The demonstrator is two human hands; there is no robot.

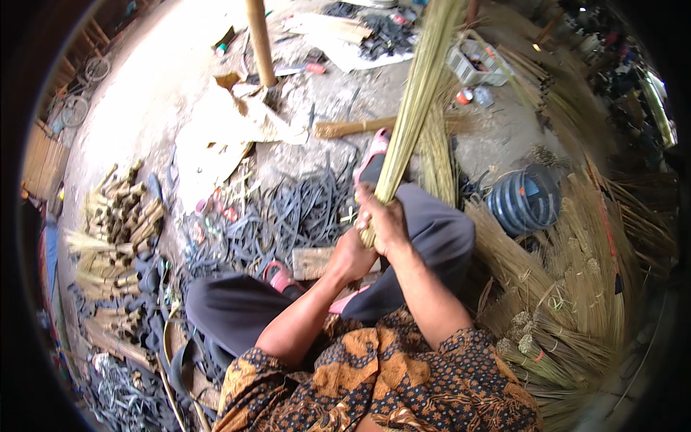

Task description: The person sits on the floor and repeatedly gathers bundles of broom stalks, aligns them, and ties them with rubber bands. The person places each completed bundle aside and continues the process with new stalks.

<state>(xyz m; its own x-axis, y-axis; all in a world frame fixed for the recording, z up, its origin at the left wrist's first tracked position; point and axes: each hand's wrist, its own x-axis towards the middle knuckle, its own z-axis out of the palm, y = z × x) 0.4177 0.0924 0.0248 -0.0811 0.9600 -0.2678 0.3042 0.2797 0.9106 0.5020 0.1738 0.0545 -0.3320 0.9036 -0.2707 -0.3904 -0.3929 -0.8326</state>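
A long bundle of pale green-yellow straw stalks (414,115) slants up and away from my lap, its far end running out of the top of the view. My right hand (387,222) is closed round the bundle near its lower end. Just below and to the left, my left hand (353,255) is closed at the butt of the stalks, the two hands touching. The fingers partly hide the lower tip. Under my hands lies a small wooden block (312,263) between my bent legs.
Black rubber strips (299,209) are heaped ahead on the left. Short tied bundles (129,216) are stacked at far left. To the right are a blue water bottle (524,200) and piled straw (576,281). A bamboo post (260,43) and a white basket (476,63) stand farther off.
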